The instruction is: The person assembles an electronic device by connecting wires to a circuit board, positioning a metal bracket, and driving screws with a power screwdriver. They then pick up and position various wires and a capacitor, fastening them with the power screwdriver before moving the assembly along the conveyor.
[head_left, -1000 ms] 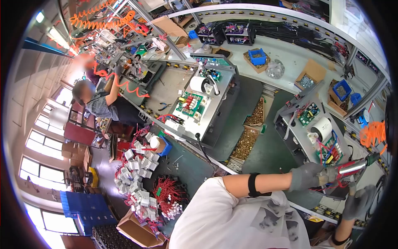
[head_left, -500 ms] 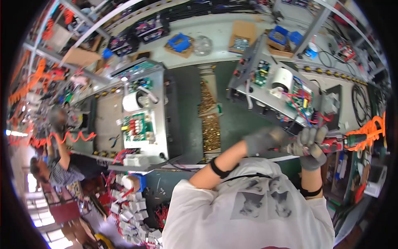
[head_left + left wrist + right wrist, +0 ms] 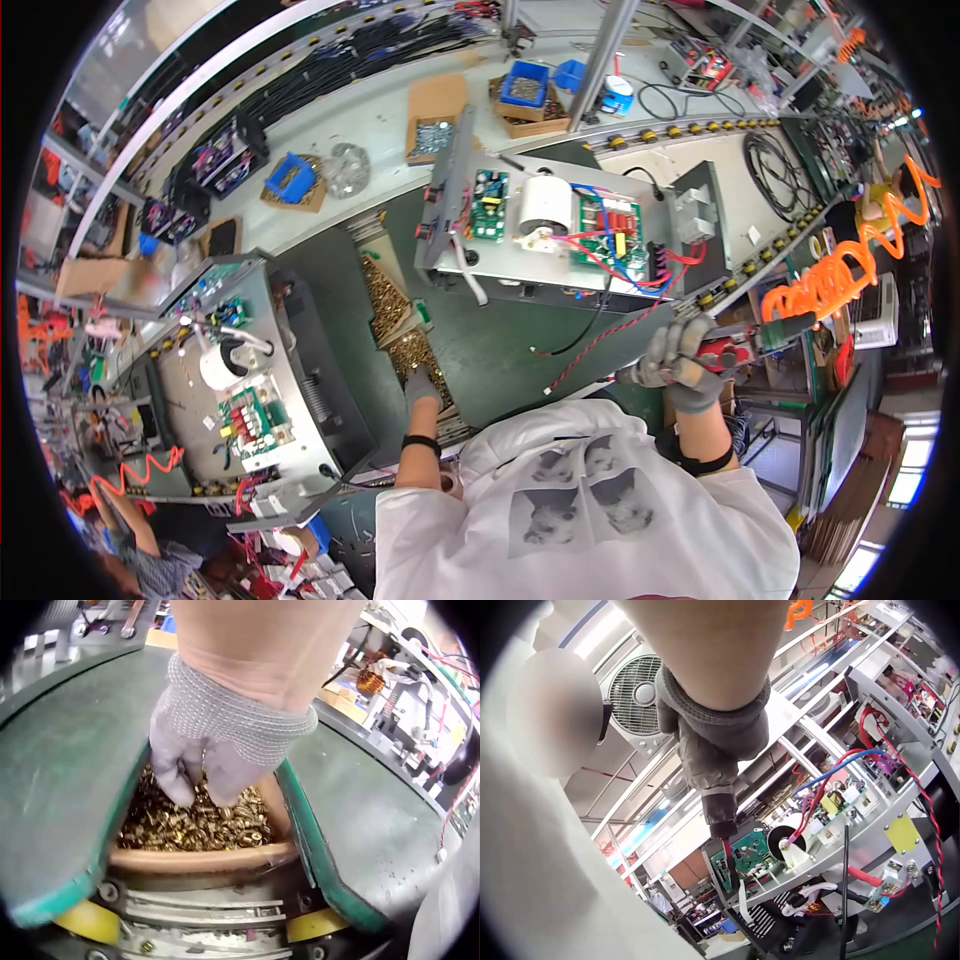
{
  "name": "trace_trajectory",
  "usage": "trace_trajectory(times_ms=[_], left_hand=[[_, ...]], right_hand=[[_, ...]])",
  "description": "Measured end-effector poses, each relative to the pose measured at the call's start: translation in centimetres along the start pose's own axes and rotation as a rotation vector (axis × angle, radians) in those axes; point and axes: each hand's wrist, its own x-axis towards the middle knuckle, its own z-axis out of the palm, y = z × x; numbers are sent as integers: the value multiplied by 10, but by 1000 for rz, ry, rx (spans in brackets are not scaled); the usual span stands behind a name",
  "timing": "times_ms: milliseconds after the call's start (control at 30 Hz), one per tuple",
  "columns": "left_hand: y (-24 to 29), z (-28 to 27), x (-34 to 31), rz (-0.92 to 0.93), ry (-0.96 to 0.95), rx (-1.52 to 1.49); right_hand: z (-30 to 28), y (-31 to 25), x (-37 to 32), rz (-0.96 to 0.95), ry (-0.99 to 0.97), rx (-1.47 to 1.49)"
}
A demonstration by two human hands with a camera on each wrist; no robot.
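My gloved left hand (image 3: 421, 386) reaches into a box of brass-coloured screws (image 3: 412, 352). In the left wrist view the left hand (image 3: 217, 742) has its fingers bent down among the screws (image 3: 202, 825), their tips hidden; whether they pinch any cannot be seen. The gloved right hand (image 3: 682, 366) grips a red power driver (image 3: 728, 355) at the bench's front edge. In the right wrist view the right hand (image 3: 712, 750) is above the driver's tip, near a metal chassis with circuit boards (image 3: 742, 859).
An open chassis (image 3: 500, 262) with a white cylinder stands beyond my hands, red and black wires (image 3: 590, 345) hanging from it. Another chassis (image 3: 310, 400) is at the left. Blue trays (image 3: 290, 178) and cartons line the back shelf. An orange coiled hose (image 3: 820, 285) hangs right.
My left hand has left the driver's side and moved left into the screw box. The right hand still holds the driver. The head view has turned toward the right.
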Motion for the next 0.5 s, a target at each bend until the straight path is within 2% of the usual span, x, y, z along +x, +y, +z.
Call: trace_trajectory(times_ms=[33,100,167,200,233,300,333,400,500], left_hand=[[4,-3,-3,19,-2,5],[10,-16,-11,-46,-153,103],[10,-11,-7,-55,-166,141],[7,-5,-5,-81,-180,163],[-15,31,16,-74,-179,173],[-70,84,72,-272,-172,-452],[-69,82,67,-265,-175,-443],[-67,75,54,-261,32,-844],[-85,85,66,-175,59,-770]], right_hand=[[-3,2,-1,-13,10,-10],[-9,7,-5,-3,3,-53],[-11,9,-8,-10,20,-52],[-11,10,-10,-1,41,-39],[-11,11,-11,8,59,-25],[-10,10,-11,9,65,-16],[-10,10,-11,-14,53,-29],[-12,9,-11,-39,46,-41],[-15,8,-13,-67,20,-93]])
